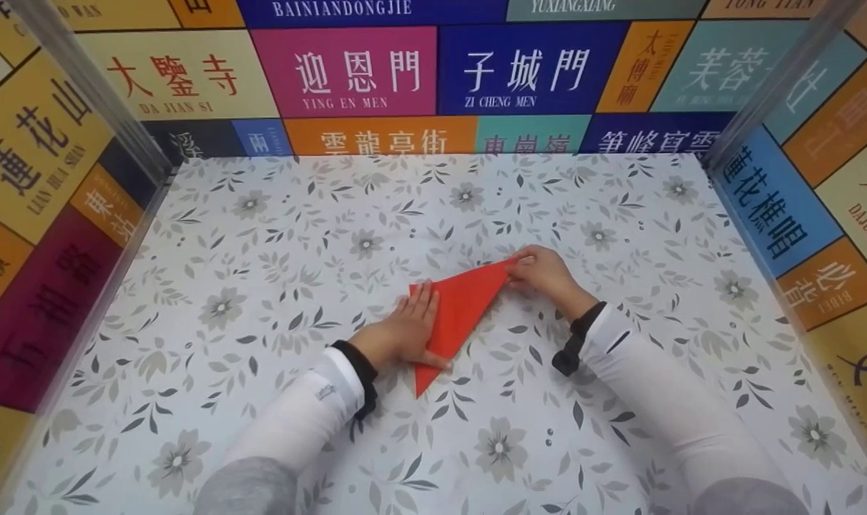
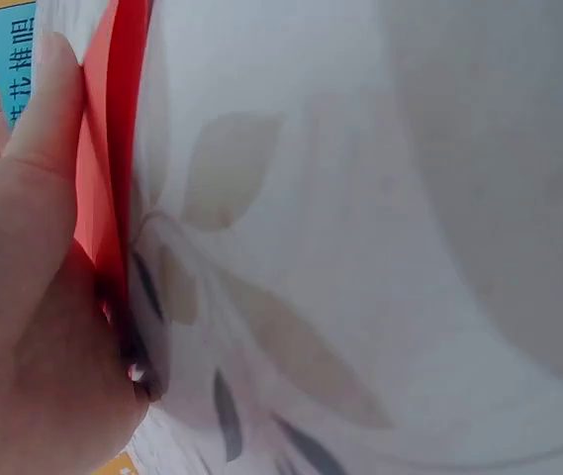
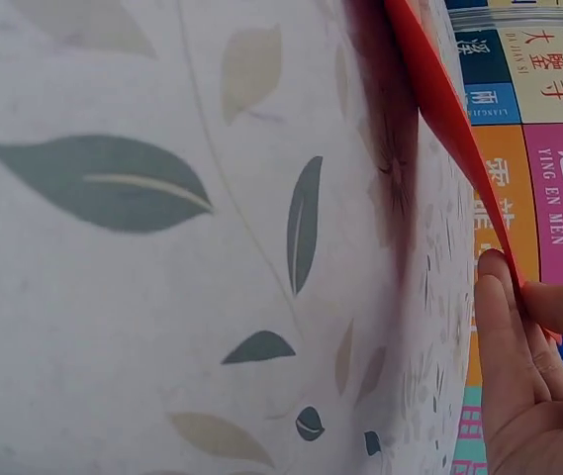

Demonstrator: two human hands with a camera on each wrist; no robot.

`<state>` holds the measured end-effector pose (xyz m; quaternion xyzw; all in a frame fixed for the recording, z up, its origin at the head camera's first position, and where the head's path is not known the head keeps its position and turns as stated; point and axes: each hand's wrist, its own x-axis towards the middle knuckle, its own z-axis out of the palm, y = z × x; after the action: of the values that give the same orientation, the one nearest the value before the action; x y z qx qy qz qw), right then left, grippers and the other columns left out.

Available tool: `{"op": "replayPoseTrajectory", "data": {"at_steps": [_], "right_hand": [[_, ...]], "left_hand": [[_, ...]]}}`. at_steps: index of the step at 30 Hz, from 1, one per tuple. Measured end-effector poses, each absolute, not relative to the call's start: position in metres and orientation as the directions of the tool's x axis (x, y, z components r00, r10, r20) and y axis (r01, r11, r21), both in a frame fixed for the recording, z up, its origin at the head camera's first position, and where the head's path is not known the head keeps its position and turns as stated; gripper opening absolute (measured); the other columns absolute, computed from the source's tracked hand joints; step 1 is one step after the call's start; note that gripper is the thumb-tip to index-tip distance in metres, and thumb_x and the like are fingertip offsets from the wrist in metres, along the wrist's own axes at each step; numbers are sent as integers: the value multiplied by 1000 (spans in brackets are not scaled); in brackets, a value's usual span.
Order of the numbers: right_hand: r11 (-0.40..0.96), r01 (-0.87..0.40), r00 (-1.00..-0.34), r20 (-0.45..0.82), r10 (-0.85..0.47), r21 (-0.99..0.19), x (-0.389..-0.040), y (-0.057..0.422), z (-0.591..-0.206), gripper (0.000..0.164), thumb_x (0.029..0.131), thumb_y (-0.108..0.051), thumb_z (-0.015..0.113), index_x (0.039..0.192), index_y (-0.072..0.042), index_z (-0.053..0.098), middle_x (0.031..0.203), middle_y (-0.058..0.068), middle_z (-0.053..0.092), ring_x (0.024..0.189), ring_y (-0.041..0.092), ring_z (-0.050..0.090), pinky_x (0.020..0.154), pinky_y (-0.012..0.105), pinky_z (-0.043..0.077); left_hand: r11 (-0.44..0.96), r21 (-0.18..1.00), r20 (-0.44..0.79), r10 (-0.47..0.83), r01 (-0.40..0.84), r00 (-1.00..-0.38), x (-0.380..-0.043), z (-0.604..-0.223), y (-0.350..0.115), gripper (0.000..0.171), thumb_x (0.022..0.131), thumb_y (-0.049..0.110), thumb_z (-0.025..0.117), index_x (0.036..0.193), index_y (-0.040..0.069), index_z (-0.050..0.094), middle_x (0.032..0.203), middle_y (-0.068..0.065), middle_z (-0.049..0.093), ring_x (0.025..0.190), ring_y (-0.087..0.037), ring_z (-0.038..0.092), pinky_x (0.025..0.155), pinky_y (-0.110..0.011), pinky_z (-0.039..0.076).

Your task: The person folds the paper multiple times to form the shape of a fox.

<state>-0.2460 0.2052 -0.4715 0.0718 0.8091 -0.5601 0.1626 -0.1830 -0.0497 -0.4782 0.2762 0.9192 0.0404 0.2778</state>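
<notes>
In the head view, the left hand (image 1: 408, 325) hides part of the left edge of the red paper (image 1: 469, 300), and the right hand (image 1: 548, 277) covers its right tip. The left sleeve (image 1: 294, 411) and right sleeve (image 1: 666, 393) run off the bottom edge. Both wrist views cut the paper at the top (each also crops its own hand at the side). A shiny speck (image 2: 138, 373) beneath the left hand is too blurred to identify.

The left hand (image 1: 412, 327) lies outstretched, thumb (image 1: 436, 359) spread, while the right hand (image 1: 544, 274) pinches.
</notes>
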Motion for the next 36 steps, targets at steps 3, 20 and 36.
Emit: {"op": "replayPoseTrajectory", "data": {"at_steps": [3, 20, 36], "right_hand": [[353, 272, -946, -316, -70, -895, -246, 206, -466, 22, 91, -5, 62, 110, 4, 55, 71, -6, 66, 65, 5, 67, 74, 30, 58], [299, 144, -963, -203, -178, -943, -241, 203, -442, 16, 92, 1, 60, 106, 4, 53, 83, 4, 68, 71, 7, 68, 73, 28, 59], [314, 118, -958, -191, -213, -942, -239, 200, -437, 17, 91, 1, 61, 107, 3, 54, 85, 4, 69, 70, 7, 68, 70, 25, 59]], "left_hand": [[838, 290, -481, 546, 463, -686, -190, -471, -52, 123, 80, 70, 60, 153, 0, -9, 160, -19, -17, 149, -35, -12, 122, -46, 4], [676, 707, -212, 481, 206, -850, -247, -434, -28, 80, 88, 47, 67, 150, 9, 34, 141, -9, 53, 131, -24, 49, 110, -37, 39], [682, 676, -253, 572, 281, -780, -246, -440, -22, 26, 90, 33, 69, 88, 7, 65, 66, 3, 46, 65, -12, 45, 61, -21, 37]]}}
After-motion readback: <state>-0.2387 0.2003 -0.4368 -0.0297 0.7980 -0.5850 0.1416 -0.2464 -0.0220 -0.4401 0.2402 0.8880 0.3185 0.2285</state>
